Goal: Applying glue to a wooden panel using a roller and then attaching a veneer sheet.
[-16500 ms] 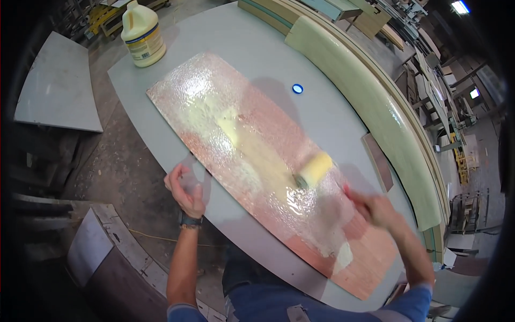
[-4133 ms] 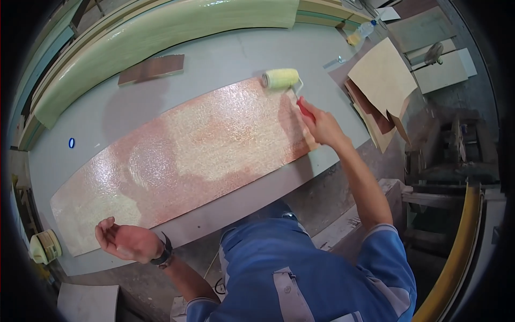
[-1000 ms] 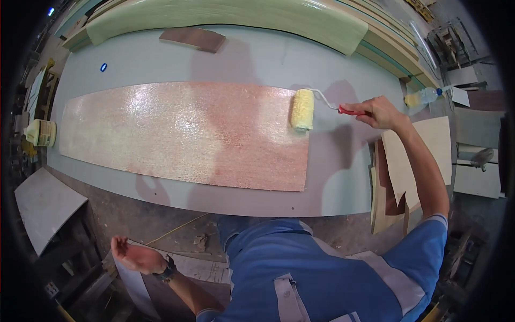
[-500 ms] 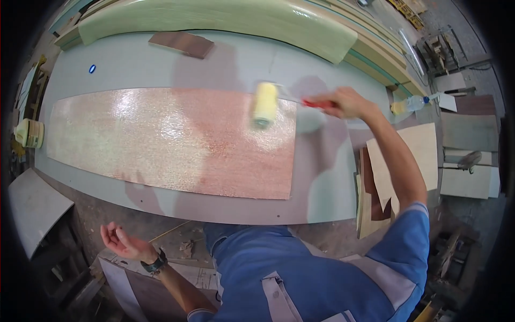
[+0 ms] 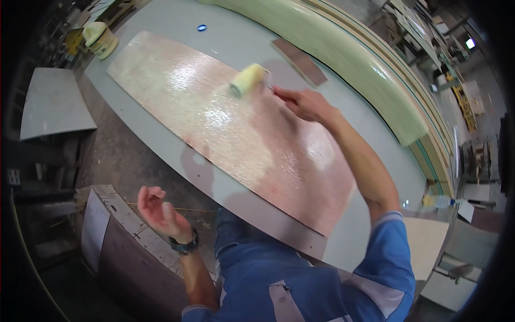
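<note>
My right hand (image 5: 308,103) is closed round the red handle of a paint roller (image 5: 248,79) with a pale yellow sleeve. The sleeve is over the far edge of a long pinkish wood veneer sheet (image 5: 311,188); whether it touches cannot be made out. Wet, shiny patches cover much of the sheet, which lies on a grey tabletop (image 5: 145,118). Off the table's near edge, my left hand (image 5: 161,212) is held up with nothing in it, fingers loosely curled and apart. A dark watch sits on that wrist.
A yellowish tub (image 5: 102,45) stands at the table's far left end. Beyond the sheet lie a blue ring (image 5: 201,28), a brown wood offcut (image 5: 300,61) and a long pale green roll (image 5: 343,59). A bottle (image 5: 437,201) lies at the right. Boards (image 5: 53,102) stand at the left.
The view has turned, so the table now slants down to the right. My right hand has carried the roller leftward along the sheet, toward its far edge. My left hand stays raised and free.
</note>
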The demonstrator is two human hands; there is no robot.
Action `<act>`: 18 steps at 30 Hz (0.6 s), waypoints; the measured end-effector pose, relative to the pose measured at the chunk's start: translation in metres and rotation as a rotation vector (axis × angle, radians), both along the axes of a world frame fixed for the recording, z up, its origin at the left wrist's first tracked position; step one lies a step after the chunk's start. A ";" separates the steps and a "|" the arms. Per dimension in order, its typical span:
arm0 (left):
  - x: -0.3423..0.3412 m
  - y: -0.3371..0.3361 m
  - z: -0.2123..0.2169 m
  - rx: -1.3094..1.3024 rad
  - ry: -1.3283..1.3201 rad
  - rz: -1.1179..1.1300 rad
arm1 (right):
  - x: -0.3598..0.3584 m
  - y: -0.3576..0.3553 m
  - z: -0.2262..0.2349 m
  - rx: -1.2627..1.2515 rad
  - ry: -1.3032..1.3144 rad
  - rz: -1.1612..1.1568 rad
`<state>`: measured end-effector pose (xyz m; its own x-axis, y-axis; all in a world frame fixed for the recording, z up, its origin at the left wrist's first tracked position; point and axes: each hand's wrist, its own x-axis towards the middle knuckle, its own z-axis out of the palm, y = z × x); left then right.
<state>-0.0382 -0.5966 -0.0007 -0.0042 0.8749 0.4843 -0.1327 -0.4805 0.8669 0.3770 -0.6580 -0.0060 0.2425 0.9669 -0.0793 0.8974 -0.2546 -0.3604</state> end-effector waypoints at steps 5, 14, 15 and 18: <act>-0.028 0.001 -0.005 0.020 0.154 0.031 | -0.018 0.127 0.009 -0.107 -0.026 -0.055; -0.061 0.053 -0.048 -0.133 0.077 0.124 | -0.038 -0.177 0.039 -0.202 0.053 0.016; -0.055 0.058 -0.048 -0.137 0.056 0.122 | -0.045 -0.221 0.049 -0.261 0.017 0.001; -0.053 0.064 -0.055 -0.111 0.045 0.104 | -0.047 -0.301 0.062 -0.447 -0.098 -0.021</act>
<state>-0.0910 -0.5322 -0.0554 -0.0777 0.9192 0.3860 -0.0469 -0.3901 0.9196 0.3300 -0.9592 0.0563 0.2885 0.8380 -0.4632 0.9149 -0.3840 -0.1249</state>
